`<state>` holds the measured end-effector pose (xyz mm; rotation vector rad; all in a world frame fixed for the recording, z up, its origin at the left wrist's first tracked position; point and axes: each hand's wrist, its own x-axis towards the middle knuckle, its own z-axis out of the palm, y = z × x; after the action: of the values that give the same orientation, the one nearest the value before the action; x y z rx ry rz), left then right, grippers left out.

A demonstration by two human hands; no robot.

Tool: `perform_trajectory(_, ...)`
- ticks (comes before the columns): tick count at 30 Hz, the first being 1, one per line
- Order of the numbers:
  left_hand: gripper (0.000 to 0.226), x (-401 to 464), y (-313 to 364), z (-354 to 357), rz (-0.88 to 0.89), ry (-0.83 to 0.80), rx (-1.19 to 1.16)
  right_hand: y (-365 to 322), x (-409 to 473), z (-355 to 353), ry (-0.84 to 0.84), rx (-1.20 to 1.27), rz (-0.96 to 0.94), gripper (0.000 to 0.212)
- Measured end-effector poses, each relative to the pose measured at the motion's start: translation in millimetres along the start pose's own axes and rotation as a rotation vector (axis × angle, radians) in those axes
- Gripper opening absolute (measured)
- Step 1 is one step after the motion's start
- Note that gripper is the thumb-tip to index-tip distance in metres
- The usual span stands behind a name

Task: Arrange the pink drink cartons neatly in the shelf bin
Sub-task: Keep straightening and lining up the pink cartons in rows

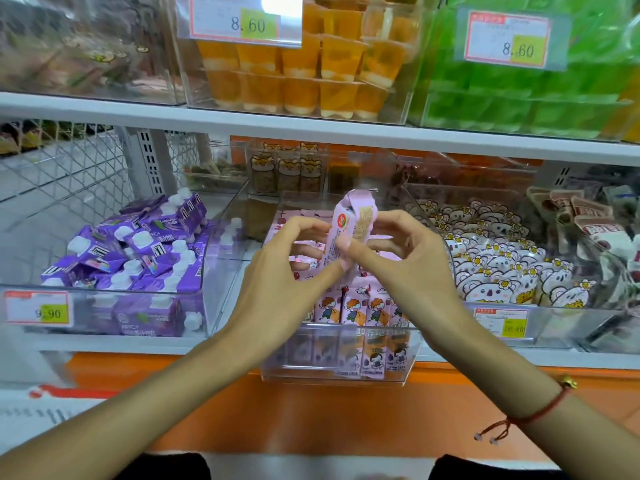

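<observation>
While both hands grip one pink carton [349, 230] | left hand [284, 268] pinching | right hand [398, 258] pinching | bin [332, 375] below

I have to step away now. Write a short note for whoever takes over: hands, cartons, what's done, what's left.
Left hand and right hand both pinch one pink carton, held upright above the clear bin.
Done: a front row of pink cartons stands upright in the bin.
Left: more cartons lie flat at the back; set the held one in line, then probably stand those up.
Purple cartons sit in the left-hand bin, not part of the job.
</observation>
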<state>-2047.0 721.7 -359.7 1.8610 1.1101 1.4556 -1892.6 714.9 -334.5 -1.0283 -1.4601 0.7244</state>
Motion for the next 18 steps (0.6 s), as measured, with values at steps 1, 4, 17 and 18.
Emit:
perform_trajectory(1,0.028,1,2,1,-0.030,-0.010,-0.050,0,1,0,0.003,-0.001,0.005,0.022)
perform_trajectory(4,0.027,5,7,1,-0.221,-0.060,-0.258,0,4,-2,-0.045,0.013,0.080,0.017)
perform_trajectory(17,0.027,10,5,-9,-0.221,-0.130,-0.287,7,6,-9,-0.249,-0.021,0.123,0.036)
perform_trajectory(18,0.029,10,6,-9,-0.153,-0.138,-0.262,7,5,-10,-0.260,-0.028,0.077,0.037)
